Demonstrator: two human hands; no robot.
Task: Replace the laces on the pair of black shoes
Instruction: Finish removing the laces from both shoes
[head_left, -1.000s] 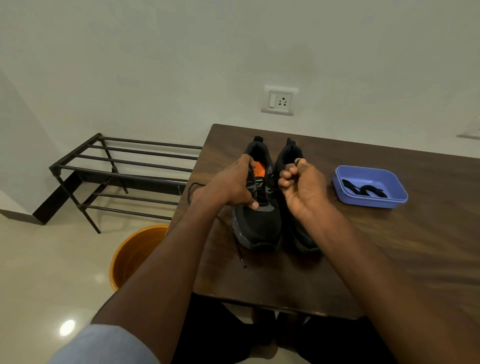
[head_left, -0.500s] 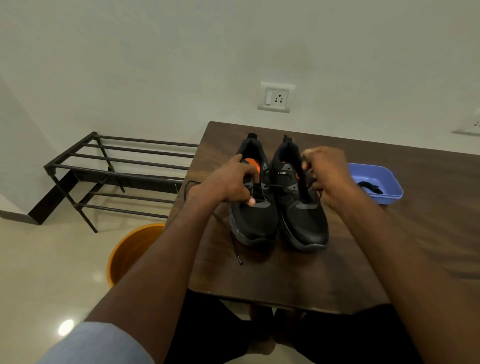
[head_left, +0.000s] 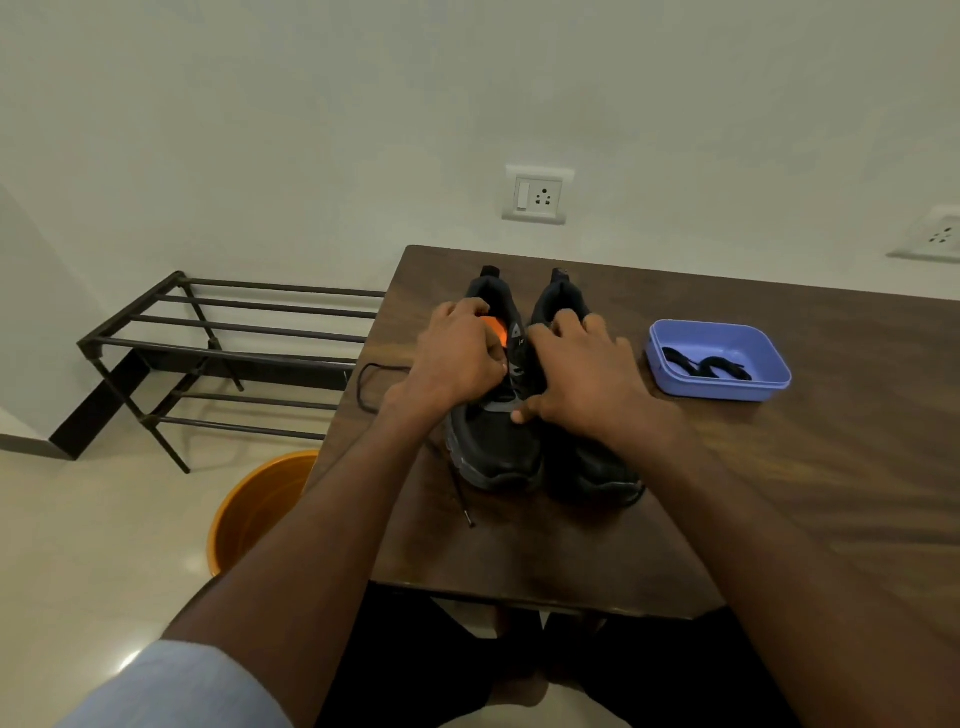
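Dark wood is our landmark: the table sits before us, and we work from its near edge outward. Just beyond that edge the two black shoes stand side by side, toes toward us, the left shoe touching the right shoe. An old lace trails loose from the left shoe across the table's left edge, its tip lying near the toe. Our left hand has its fingers curled at the left shoe's throat, seemingly pinching the lace there, though the grip itself is hidden. Our right hand, which a second ago was raised in a fist pulling lace upward, has come back down and now lies across the laced area between the shoes, fingers bent, thumb at the tongue; whether it grips lace we cannot tell. We judge one pull is finished and the next eyelet is being sought. Farther right on the table, the blue tray holds the replacement laces, untouched. Beyond the table's left edge stand an orange bucket and a metal rack.
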